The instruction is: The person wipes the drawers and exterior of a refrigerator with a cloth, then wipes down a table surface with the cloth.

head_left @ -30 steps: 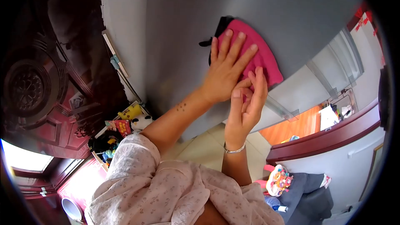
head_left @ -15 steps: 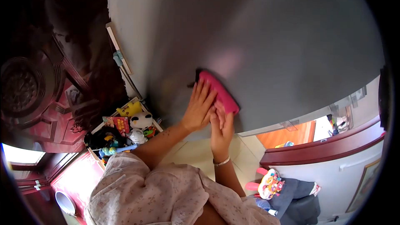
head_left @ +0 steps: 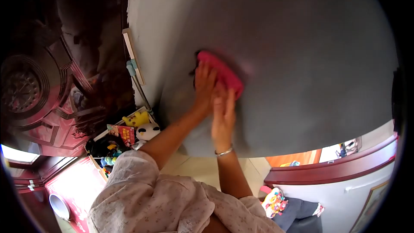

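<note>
A pink cloth-like pad (head_left: 224, 71) with a dark edge lies against a large smooth grey surface (head_left: 302, 69). My left hand (head_left: 205, 84) is laid flat on the pad's lower left part, fingers stretched out. Just right of it and lower, my right hand (head_left: 223, 121), with a bracelet at the wrist, has its fingers extended and its fingertips at the pad's lower edge. The two hands touch or overlap; motion blur softens the fingertips.
At the lower left is a box of toys (head_left: 97, 164), near a pole (head_left: 140, 88) beside the carved dark red door (head_left: 64, 99). A person's legs (head_left: 297, 209) and a colourful toy (head_left: 274, 202) show at the lower right, below a dark red frame (head_left: 327, 170).
Both hands and the pad first moved down and left in view, then up a little. The camera view has shifted too, and the grey surface now covers the clear shelves seen before.
</note>
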{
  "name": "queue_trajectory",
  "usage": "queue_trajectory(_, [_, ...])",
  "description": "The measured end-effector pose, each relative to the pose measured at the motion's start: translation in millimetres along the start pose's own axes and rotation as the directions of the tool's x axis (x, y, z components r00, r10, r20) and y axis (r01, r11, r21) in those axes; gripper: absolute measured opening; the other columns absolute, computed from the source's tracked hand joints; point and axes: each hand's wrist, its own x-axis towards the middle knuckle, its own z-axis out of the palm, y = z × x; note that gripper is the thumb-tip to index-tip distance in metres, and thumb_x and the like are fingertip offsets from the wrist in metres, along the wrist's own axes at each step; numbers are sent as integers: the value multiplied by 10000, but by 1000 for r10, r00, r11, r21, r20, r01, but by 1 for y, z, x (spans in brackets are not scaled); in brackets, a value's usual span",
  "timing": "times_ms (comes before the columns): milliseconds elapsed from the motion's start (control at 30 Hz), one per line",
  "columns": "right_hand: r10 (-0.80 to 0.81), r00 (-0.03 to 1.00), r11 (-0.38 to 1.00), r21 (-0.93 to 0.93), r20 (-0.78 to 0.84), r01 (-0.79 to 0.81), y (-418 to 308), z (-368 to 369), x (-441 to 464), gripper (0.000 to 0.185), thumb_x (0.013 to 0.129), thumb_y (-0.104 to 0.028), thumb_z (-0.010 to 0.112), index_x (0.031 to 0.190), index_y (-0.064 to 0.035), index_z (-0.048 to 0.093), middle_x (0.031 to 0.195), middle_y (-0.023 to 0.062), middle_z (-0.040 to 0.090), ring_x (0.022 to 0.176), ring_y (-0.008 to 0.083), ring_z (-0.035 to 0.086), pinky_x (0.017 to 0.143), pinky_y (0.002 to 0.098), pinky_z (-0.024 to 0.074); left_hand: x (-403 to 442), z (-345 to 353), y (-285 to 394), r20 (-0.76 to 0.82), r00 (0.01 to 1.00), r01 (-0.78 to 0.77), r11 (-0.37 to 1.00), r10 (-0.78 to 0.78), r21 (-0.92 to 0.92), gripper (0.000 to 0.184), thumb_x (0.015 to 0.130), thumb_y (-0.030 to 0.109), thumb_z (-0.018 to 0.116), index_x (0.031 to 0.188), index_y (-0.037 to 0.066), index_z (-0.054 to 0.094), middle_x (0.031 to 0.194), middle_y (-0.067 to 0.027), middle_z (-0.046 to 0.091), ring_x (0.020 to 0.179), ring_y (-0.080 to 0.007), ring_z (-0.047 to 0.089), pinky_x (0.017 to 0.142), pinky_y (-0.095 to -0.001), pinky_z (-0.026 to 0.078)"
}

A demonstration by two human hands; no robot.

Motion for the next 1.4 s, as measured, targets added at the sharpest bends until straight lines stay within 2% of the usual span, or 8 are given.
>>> queue_trajectory(200, [64,987,995,-86,149,-52,87,45,-1,641,1042,-373,470,1486,60,309,1471,251,454,1349,348,470,1103,381,358,-73,-9,-62,47,947,315,948,-317,41,622,995,205,444,1534,23,192,1635,-200,53,1506,-389,76,1221,-461,109])
queue_trajectory(467, [-186,982,983,0,30,186,-35,53,91,663,1029,-327,512,1513,42,248,1490,268,419,1359,342,458,1094,370,365,118,-29,-29,-173,950,-223,953,259,204,712,903,190,567,1535,56,267,1616,-187,189,1497,-408,149,1190,-548,147])
queue_trajectory(600, [-365,931,905,227,-17,359,-41,65,115,653,1027,-303,510,1530,5,230,1485,251,434,1363,331,451,1106,359,346,147,-40,-26,-127,962,-219,962,241,166,669,909,198,563,1517,65,315,1610,-175,214,1495,-382,179,1186,-549,155])
queue_trajectory(900, [-36,932,998,-41,360,55,115,135,99,610,1039,-343,433,1529,-23,262,1470,218,470,1369,370,436,1119,398,335,-10,-29,-153,-200,923,286,935,-327,-210,614,1020,286,495,1523,12,275,1586,-193,246,1469,-359,217,1199,-411,180])
queue_trajectory(1000, [102,914,992,-107,394,-64,163,145,67,595,1036,-350,442,1516,-27,302,1471,227,460,1369,381,427,1119,407,338,-105,-4,-204,-221,962,199,966,-160,165,636,1024,283,479,1543,17,224,1592,-190,239,1471,-350,219,1199,-399,181])
queue_trajectory(1067, [140,912,987,-125,385,-98,193,140,40,587,1034,-354,447,1507,-29,325,1469,230,459,1366,386,426,1119,411,340,-163,19,-238,-175,883,468,844,-435,262,653,1036,270,444,1563,23,149,1611,-182,191,1484,-321,191,1205,-389,159])
queue_trajectory(1200, [201,918,974,-172,343,-149,204,113,-6,554,1033,-357,453,1482,-41,387,1483,216,448,1377,368,419,1127,403,333,-188,23,-176,-109,783,622,772,-612,133,636,1028,260,451,1541,0,180,1599,-207,193,1477,-345,195,1202,-399,174])
queue_trajectory(1400, [71,971,982,-189,226,-27,127,81,-5,545,1031,-305,478,1482,-17,374,1486,202,449,1379,335,430,1134,384,325,-104,-3,-78,-105,893,447,892,-439,74,613,1016,244,462,1508,-34,227,1580,-244,196,1466,-380,200,1198,-414,196])
